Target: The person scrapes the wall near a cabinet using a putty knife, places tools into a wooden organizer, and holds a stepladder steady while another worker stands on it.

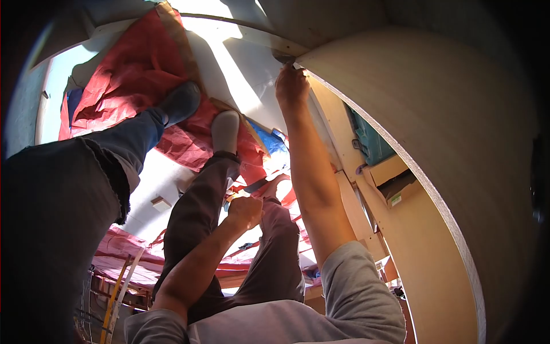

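Observation:
My right hand (292,87) is raised at the end of an outstretched arm, its fingers closed on a small dark flat-bladed tool (283,58). The tool meets the upper end of a large curved wooden panel (401,114), where its pale edge joins the surface above. Lower down, my left hand (245,212) is closed in front of my legs. A dark narrow object (256,186) shows just beyond it, but I cannot tell whether the fingers hold it.
Another person's jeans-clad leg (134,137) stands at left on a crumpled red sheet (123,74). A teal case (369,135) and an open cardboard box (392,175) sit behind the panel edge. A small block (161,203) lies on the white floor. A yellow pole (114,298) is at lower left.

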A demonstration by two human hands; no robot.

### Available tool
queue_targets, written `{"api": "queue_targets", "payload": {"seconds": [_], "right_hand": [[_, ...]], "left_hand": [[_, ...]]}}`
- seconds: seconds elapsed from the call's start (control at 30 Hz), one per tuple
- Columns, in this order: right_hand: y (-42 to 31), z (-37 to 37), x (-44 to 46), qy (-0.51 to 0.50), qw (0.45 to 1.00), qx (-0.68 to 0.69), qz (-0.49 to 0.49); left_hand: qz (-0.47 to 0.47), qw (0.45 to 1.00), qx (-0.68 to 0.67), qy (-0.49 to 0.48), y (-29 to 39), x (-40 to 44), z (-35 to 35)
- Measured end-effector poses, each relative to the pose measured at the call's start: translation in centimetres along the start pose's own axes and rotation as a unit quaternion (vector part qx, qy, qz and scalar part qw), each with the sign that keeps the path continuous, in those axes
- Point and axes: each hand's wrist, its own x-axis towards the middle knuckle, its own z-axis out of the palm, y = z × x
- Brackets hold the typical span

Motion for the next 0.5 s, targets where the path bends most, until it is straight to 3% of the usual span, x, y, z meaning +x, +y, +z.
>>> {"api": "queue_targets", "payload": {"seconds": [0.2,0.4,0.5], "right_hand": [[-1.7,-3.2,-0.8,-0.111,0.991,0.076,-0.003],[-0.5,-2.2,-0.2,-0.050,0.998,0.016,0.039],[-0.4,-2.3,-0.2,-0.054,0.994,0.071,0.064]], "left_hand": [[0.024,0.999,-0.001,0.029,-0.4,0.1,0.3],[0.036,0.999,0.003,0.029,-0.1,-0.4,-0.2],[0.032,0.999,0.010,0.031,-0.1,-0.2,0.2]]}}
